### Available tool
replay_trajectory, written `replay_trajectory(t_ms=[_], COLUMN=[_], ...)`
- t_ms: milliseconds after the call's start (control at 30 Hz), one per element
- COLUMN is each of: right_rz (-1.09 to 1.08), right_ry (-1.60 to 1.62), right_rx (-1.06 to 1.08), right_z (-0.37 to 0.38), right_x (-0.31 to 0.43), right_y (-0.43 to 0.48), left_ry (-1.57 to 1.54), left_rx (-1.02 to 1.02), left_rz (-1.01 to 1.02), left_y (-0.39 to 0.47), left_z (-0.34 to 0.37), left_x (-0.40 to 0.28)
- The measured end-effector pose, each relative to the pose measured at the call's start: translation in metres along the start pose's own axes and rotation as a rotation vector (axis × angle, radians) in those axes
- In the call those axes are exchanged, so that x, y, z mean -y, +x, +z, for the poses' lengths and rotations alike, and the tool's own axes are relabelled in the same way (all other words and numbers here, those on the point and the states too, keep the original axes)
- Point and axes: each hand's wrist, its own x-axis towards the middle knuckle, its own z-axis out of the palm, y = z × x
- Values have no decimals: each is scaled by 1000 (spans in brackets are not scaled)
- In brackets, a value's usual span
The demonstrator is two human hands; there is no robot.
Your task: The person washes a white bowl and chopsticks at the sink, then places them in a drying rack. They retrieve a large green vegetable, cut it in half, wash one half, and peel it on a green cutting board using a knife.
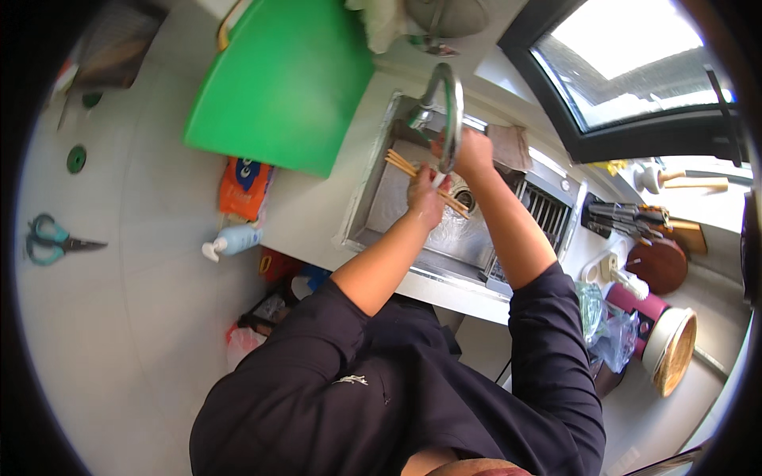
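Over the sink, my left hand (424,193) is closed around several wooden chopsticks (400,162), whose ends stick out on both sides of the fist. A chrome gooseneck faucet (457,113) arches above, and a white stream of water (439,179) falls from its spout at my left hand. My right hand (473,150) is behind the faucet neck, its fingers partly hidden, so its grip does not show. The stainless steel sink (381,205) has wet, glinting water around its drain (464,201).
A metal rack (543,208) sits at the sink's right side, near a draped cloth (509,146). Knives in a holder (625,217) stand farther right. A large green panel (286,89) covers the counter's left end, beside a pump bottle (238,240). Scissors (59,240) hang at far left.
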Motion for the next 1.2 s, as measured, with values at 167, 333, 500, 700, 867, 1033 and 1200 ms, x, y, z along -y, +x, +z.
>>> replay_trajectory(t_ms=[167, 333, 500, 700, 867, 1033, 1200], right_rz=[-51, 562, 450, 84, -399, 765, 371], right_ry=[33, 253, 492, 1415, 1862, 931, 1208], right_rx=[-275, 459, 486, 246, 177, 393, 436], right_z=[-30, 52, -26, -263, -244, -41, -173], right_x=[34, -2, 0, 20, 0, -10, 5], right_y=[3, -93, -191, -238, -250, -243, -276], left_ry=[272, 1509, 1512, 1374, 1114, 2014, 1531], left_rx=[-65, 28, 477, 1011, 1113, 475, 957], left_rz=[432, 490, 362, 792, 1041, 152, 713], left_y=[21, 1, -69, -215, -212, -74, -160], left_z=[-44, -82, -70, 41, 41, -51, -13], left_x=[8, 4, -35, -108, -96, -38, -90])
